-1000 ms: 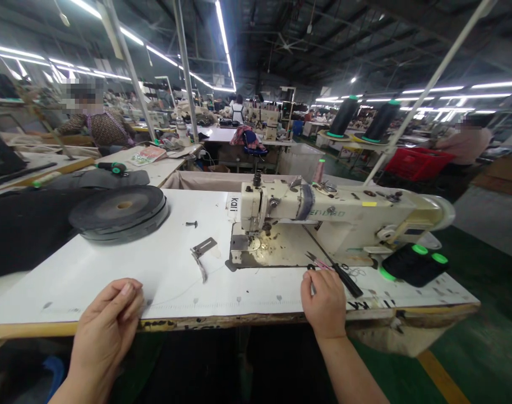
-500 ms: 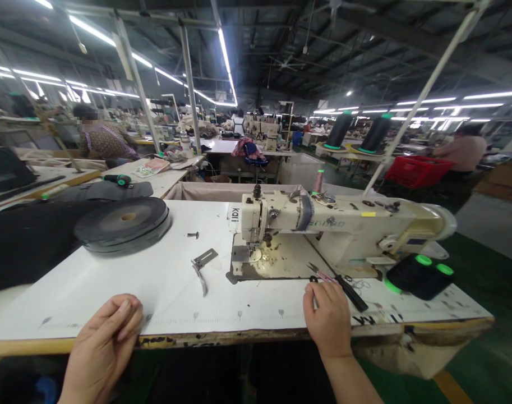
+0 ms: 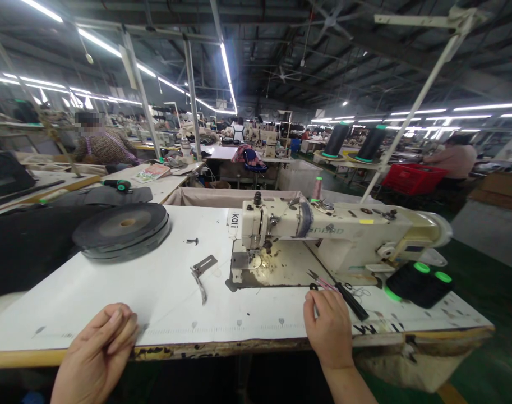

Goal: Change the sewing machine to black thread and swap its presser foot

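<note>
My left hand (image 3: 99, 350) is closed in a pinch above the table's front edge at the left; what its fingertips hold, if anything, is too small to name. My right hand (image 3: 329, 325) rests at the front edge, its fingers curled at the handles of small pink scissors (image 3: 322, 280). Beside it lies a black-handled screwdriver (image 3: 353, 302). Behind stands a cream sewing machine (image 3: 340, 230). Left of its base, a metal guide (image 3: 204, 264) and a small dark part (image 3: 192, 241) lie on the white table (image 3: 163, 297).
Rolls of black tape (image 3: 123, 230) sit at the table's left, near black fabric (image 3: 28, 241). Two black thread cones (image 3: 419, 285) lie at the right. A pole (image 3: 411, 118) rises behind the machine. Further back are a red basket (image 3: 413, 178) and seated people.
The view has tilted slightly upward, so the table sits a little lower. My left hand has shifted slightly left; my right hand stays by the scissors.
</note>
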Available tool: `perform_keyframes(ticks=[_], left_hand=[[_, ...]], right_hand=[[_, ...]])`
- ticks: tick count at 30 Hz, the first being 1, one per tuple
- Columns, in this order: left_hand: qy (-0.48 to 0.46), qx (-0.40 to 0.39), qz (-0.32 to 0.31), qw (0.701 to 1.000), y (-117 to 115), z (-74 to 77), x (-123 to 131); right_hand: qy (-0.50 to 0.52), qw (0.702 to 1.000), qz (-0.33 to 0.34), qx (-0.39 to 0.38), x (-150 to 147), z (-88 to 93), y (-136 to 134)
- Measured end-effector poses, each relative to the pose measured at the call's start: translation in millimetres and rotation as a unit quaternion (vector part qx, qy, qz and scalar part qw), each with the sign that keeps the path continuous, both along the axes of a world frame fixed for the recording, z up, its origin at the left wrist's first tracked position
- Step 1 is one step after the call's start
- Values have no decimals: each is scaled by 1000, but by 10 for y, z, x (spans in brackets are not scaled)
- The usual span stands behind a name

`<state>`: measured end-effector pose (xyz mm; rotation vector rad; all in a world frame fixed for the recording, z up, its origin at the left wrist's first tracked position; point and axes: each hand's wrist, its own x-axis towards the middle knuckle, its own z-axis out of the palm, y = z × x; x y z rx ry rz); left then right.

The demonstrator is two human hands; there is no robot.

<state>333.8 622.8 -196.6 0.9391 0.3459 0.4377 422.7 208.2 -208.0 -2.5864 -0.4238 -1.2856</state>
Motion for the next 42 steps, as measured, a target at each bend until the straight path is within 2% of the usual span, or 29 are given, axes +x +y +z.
perform_keyframes(ticks=[14, 28, 42], left_hand=[[-11, -21, -23, 999, 113, -196, 34], [-44, -2, -20, 999, 15, -41, 34], [-10, -20, -26, 999, 64, -130, 26]], right_hand=[[-10, 1000, 6, -9, 19, -31, -17], [-33, 998, 40, -34, 69, -3, -41], [-34, 999, 31, -28, 58, -38, -59]])
